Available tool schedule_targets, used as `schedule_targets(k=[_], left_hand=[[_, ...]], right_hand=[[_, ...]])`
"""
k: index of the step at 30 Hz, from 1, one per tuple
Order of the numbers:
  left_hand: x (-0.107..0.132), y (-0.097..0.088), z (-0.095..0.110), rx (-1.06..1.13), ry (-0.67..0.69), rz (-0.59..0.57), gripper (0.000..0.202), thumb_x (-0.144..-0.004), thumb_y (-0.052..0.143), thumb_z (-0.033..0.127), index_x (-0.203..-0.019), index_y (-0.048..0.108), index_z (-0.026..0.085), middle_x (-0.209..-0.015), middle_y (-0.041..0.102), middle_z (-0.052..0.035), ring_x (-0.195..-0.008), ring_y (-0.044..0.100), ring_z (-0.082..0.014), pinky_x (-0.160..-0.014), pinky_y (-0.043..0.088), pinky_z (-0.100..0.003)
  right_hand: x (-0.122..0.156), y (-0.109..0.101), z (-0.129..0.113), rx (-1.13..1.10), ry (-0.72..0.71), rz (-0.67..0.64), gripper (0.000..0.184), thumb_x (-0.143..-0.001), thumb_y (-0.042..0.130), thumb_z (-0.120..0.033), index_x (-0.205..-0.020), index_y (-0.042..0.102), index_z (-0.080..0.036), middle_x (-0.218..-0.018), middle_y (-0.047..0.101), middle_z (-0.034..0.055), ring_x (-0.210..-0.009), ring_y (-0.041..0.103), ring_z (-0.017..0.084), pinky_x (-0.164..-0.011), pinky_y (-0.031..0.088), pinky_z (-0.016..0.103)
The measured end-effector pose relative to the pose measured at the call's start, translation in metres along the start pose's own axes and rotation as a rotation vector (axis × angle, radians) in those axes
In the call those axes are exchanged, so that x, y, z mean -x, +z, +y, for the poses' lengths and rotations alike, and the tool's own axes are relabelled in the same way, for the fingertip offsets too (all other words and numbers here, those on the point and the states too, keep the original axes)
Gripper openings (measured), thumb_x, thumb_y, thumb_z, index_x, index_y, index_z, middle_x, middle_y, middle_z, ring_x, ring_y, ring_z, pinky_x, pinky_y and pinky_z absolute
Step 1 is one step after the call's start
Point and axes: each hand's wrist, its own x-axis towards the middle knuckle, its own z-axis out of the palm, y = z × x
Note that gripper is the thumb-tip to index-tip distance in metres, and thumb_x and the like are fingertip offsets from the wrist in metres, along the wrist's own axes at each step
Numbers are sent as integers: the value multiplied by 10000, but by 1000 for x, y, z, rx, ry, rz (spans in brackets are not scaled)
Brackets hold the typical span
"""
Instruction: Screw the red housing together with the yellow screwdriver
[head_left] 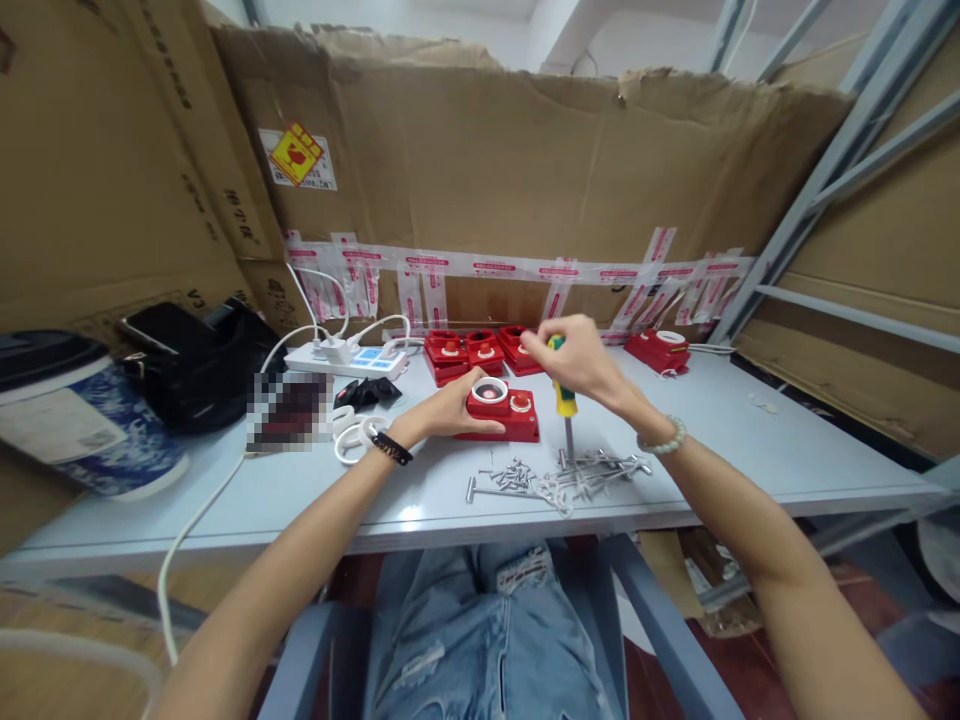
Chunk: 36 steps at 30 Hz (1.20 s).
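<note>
Hands meet over a pale blue tabletop [750, 430], each busy with its own thing. Resting on the near-left corner of a red plastic unit [504, 408], the left hand [450, 408] lies with fingers curled loosely against its side and thumb stretched along its front edge, steadying it flat on the surface. That unit carries a white ring around a red centre beside the left fingertips and a small red button toward the right hand. Closed around the top of a screwdriver [562, 395] with a yellow and green handle, the right hand [581, 358] holds the tool upright, its metal shaft pointing straight down to the surface just right of the red unit; the tip ends among a scatter of screws [559, 478] lying just in front of both hands. A pale bead bracelet [664, 438] circles the right wrist, and a dark band [390, 447] the left. Beyond the hands, a row of similar red units [476, 352] stands against a cardboard wall [562, 160] patched with printed tape, and one more red unit [660, 350] sits farther out past the right hand. Out past the left hand lie a white power strip [346, 360] with its cable, a black bag [199, 365], and a blue and white bucket [67, 415] at the far edge.
</note>
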Motion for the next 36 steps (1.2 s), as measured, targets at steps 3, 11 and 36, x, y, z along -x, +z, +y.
schedule_targets(k=[3,11,36], left_hand=[[1,0,1,1,-30,14,651,-635,744,520,-1118,461,188,-1101,603,-95,-979,605,-261,-851,475,-397],[2,1,2,-2,-48,34,641,-636,735,529,-1109,453,202,-1113,610,-94,-997,608,-264,-864,475,-396],[1,2,2,-52,-31,36,651,-640,725,551,-1112,465,186,-1123,590,-101,-1003,598,-284,-860,481,-416]], right_hand=[[-9,4,9,-17,-13,393,358,-815,466,-344,-505,362,-199,-477,357,-40,-494,310,84,-541,304,253],[-11,16,21,17,57,497,347,-848,417,-372,-547,340,-218,-525,381,-20,-530,358,111,-569,350,253],[1,-4,-37,734,66,44,368,-870,481,-437,-647,554,-154,-593,541,108,-578,483,181,-535,278,305]])
